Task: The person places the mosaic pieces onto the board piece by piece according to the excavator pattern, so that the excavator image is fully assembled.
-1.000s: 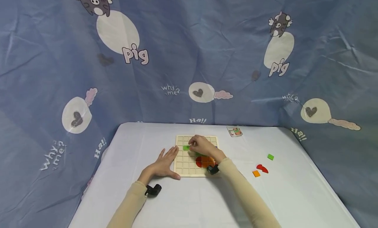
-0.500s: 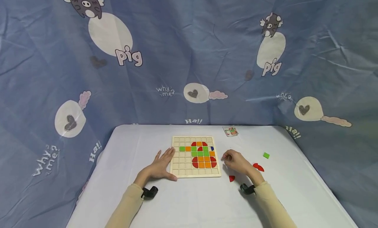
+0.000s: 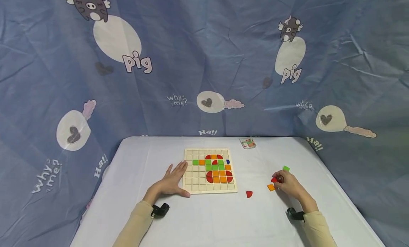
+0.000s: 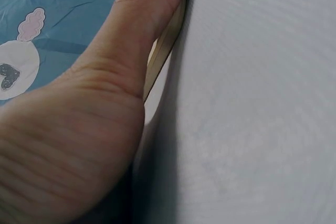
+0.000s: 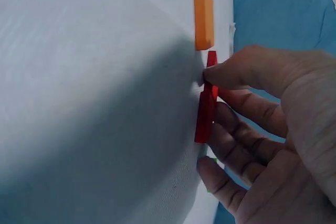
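My left hand (image 3: 170, 179) lies with spread fingers against the left edge of a wooden grid board (image 3: 195, 187). Its thumb reaches the board's near corner; the left wrist view shows the thumb (image 4: 115, 51) beside the board's side. At the right, my right hand (image 3: 289, 184) pinches a red quarter-round tile (image 5: 211, 59) between thumb and fingers, low at the tabletop. A second red tile (image 5: 205, 121) lies against it, under the fingers. Close by are an orange square tile (image 5: 203, 20) and a green square tile (image 3: 286, 168), partly behind the hand.
Red, orange and green tiles fill several cells of the board, with a small blue tile (image 3: 228, 162) at its right. A loose red tile (image 3: 249, 194) lies off the board's near right corner. A picture card (image 3: 247, 143) lies toward the back of the white table (image 3: 217, 218).
My right hand has left the board and moved right to the red tiles, uncovering the tiles set in the grid. The left hand stays at the board's edge.
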`<state>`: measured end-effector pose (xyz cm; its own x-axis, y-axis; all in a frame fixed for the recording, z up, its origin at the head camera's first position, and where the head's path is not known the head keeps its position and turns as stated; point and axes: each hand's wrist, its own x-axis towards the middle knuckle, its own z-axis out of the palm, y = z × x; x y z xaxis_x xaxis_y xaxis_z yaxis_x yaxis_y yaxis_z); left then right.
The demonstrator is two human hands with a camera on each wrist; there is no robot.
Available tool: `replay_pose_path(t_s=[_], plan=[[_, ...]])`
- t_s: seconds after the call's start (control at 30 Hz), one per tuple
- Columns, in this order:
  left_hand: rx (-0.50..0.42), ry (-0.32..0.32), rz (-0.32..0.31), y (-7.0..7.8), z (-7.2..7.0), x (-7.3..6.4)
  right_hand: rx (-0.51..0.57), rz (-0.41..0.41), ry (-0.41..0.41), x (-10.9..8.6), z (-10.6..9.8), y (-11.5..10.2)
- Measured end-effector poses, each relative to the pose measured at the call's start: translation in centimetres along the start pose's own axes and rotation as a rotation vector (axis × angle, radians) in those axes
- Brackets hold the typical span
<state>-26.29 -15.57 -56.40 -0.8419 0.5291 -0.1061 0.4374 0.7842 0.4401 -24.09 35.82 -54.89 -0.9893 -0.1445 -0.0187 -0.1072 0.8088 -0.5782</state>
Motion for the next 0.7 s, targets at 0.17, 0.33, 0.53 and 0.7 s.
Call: replay_pose_path(t_s=[0.17,0.33,0.53,0.7], plan=[[0.007,-0.002,-0.006,-0.2,0.1,0.0,0.001,-0.007,-0.002,0.7,-0.1,-0.4],[0.009,-0.009,-0.013,-0.2,0.2,0.2,-0.001,0.035,-0.043,2.3,-0.1,-1.1],[0.008,-0.008,-0.02,-0.2,0.1,0.3,-0.1,0.074,-0.044,4.4,0.2,-2.3],[0.008,-0.004,-0.014,-0.2,0.1,0.2,-0.163,0.129,-0.028,5.4,0.8,-2.7]])
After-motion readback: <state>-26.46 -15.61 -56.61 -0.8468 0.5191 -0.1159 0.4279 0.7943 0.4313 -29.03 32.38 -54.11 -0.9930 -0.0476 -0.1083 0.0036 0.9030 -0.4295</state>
